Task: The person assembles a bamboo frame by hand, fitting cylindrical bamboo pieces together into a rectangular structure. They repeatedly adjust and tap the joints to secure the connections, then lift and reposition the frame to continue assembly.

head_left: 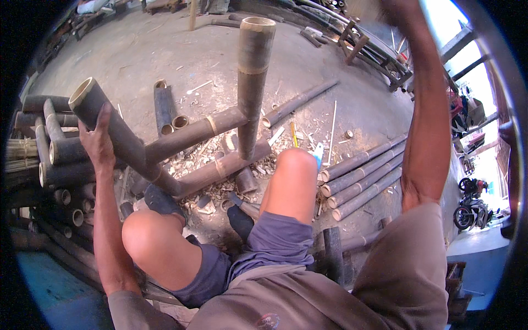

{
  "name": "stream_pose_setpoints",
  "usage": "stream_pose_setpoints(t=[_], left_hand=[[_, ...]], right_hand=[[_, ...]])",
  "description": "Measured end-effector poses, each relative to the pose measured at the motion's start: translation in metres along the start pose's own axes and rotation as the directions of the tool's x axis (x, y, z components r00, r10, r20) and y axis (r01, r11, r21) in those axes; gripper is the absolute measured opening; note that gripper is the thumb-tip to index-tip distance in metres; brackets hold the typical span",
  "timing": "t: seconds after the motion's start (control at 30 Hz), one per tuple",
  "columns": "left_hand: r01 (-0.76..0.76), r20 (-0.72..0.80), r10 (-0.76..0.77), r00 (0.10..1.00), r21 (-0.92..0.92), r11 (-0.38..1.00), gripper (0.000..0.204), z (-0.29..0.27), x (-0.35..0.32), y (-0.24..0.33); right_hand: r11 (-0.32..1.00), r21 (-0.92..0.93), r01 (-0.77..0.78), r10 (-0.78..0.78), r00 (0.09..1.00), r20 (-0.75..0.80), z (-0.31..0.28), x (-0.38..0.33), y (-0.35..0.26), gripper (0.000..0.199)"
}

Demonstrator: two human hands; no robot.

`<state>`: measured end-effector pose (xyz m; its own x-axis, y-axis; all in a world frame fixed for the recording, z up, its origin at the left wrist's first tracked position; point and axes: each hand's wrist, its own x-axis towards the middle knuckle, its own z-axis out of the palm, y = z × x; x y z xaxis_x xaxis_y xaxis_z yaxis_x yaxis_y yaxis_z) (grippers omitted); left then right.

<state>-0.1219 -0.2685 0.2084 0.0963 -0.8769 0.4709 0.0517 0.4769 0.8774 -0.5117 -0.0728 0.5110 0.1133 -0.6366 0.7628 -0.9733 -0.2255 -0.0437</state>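
My left hand (99,140) is closed round the upper part of a thick dark bamboo post (124,132), which leans to the left. A second bamboo post (256,71) stands upright farther right. An upper bamboo crossbar (192,135) and a lower bamboo crossbar (220,168) join the two posts. My right hand (400,12) is raised high at the top edge, away from the frame of posts. It is closed beside a blurred pale-brown shape (366,10), cut off by the picture's edge. What that thing is cannot be made out.
Bamboo chips (206,190) litter the floor round my feet. Several cut poles (363,170) lie at the right, with a yellow-handled tool (294,135) and a blue-and-white saw (318,154) near my knee. Stacked bamboo (66,159) crowds the left. A loose pole (302,102) lies farther off.
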Motion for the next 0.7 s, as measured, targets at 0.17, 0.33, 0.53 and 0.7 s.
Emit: stream_pose_setpoints(t=[0.17, 0.33, 0.53, 0.7], left_hand=[[-0.007, -0.002, 0.007, 1.0, 0.005, 1.0, 0.06, 0.001, -0.003, 0.005], [0.005, 0.023, -0.005, 1.0, 0.025, 1.0, 0.06, 0.005, 0.007, 0.0], [0.097, 0.044, -0.102, 0.994, 0.106, 0.99, 0.059, 0.019, 0.033, -0.011], [0.1, -0.019, -0.098, 0.995, 0.083, 0.992, 0.052, 0.027, 0.036, -0.014]], right_hand=[[0.957, -0.057, -0.283, 0.249, 0.71, 0.659, 0.035, -0.04, 0.014, 0.093], [0.986, -0.139, -0.093, 0.151, 0.853, 0.5, 0.06, -0.049, 0.053, 0.092], [0.927, -0.353, -0.129, 0.308, 0.799, 0.517, 0.108, -0.035, 0.058, 0.097], [0.941, -0.151, 0.303, -0.264, 0.936, 0.231, 0.123, 0.045, 0.012, 0.094]])
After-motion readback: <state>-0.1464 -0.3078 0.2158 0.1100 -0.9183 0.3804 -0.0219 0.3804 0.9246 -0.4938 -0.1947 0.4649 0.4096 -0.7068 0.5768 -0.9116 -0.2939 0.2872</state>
